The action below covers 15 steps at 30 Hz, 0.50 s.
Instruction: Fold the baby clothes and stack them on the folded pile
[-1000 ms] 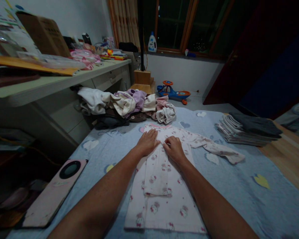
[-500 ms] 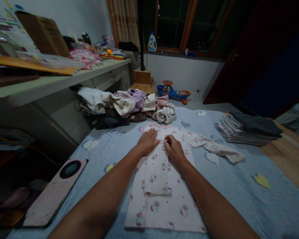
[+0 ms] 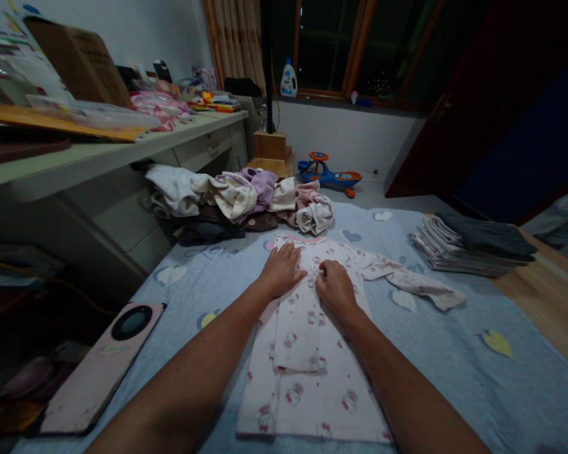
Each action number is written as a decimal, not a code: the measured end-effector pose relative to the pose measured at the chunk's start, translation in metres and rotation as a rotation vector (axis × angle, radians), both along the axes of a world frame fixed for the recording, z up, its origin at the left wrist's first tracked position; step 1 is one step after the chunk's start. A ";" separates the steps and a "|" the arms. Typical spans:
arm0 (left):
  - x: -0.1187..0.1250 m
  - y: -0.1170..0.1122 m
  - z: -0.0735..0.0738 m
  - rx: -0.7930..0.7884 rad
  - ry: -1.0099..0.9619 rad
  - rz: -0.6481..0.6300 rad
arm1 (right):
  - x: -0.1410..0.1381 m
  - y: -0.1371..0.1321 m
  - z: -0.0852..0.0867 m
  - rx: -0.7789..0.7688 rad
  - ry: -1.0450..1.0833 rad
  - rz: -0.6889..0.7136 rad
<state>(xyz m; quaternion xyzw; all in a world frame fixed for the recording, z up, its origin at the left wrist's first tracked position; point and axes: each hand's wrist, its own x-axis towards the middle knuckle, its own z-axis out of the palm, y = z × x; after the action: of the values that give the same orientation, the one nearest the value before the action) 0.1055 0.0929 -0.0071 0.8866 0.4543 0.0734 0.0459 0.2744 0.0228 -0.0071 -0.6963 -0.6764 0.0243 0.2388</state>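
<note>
A pale pink long-sleeved top [image 3: 307, 403] with a cat print lies flat, its collar away from me. Its left edge is folded inward, and one sleeve runs down the middle toward me. The other sleeve [image 3: 416, 287] stretches out to the right. My left hand [image 3: 281, 271] rests flat on the upper left of the top, fingers extended. Beside it, my right hand [image 3: 337, 289] touches the chest area with loosely bent fingers. A small gap shows between its thumb and forefinger, and no cloth is visibly gripped there.
The blue bedcover [image 3: 454, 366] lies underneath. Crumpled clothes [image 3: 236, 195] are heaped at the far edge. A folded stack of clothes [image 3: 473, 243] stands at right. A pink phone-shaped board [image 3: 99, 372] lies at left, near a cluttered desk [image 3: 170, 142]. A ride-on toy [image 3: 329, 173] stands beyond.
My right hand has loosened from a pinch at the cloth and shifted slightly right and toward me. My left hand stays almost in place. The top looks unchanged.
</note>
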 end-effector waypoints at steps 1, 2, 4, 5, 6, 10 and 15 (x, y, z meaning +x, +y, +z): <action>0.001 -0.001 0.000 0.015 -0.007 -0.003 | 0.001 0.000 -0.001 0.030 0.016 0.021; 0.003 -0.003 0.000 0.022 -0.010 -0.004 | 0.002 0.000 -0.001 0.063 0.031 0.050; 0.006 -0.004 -0.001 0.011 -0.005 0.001 | 0.003 0.000 0.000 0.119 0.049 0.120; 0.008 -0.005 -0.002 -0.002 0.003 0.003 | 0.003 -0.001 0.000 0.131 0.048 0.156; 0.009 -0.005 -0.003 -0.015 0.009 0.004 | 0.002 -0.002 0.001 0.127 0.036 0.189; 0.009 -0.005 -0.005 -0.037 0.016 0.009 | -0.001 -0.003 0.003 0.003 -0.099 0.235; 0.006 -0.002 -0.003 -0.039 -0.007 0.016 | -0.002 -0.005 0.007 -0.083 -0.205 0.141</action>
<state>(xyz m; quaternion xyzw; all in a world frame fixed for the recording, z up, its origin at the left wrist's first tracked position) 0.1117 0.0910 -0.0098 0.8817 0.4625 0.0678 0.0642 0.2724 0.0182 0.0002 -0.6551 -0.7430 -0.0025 0.1370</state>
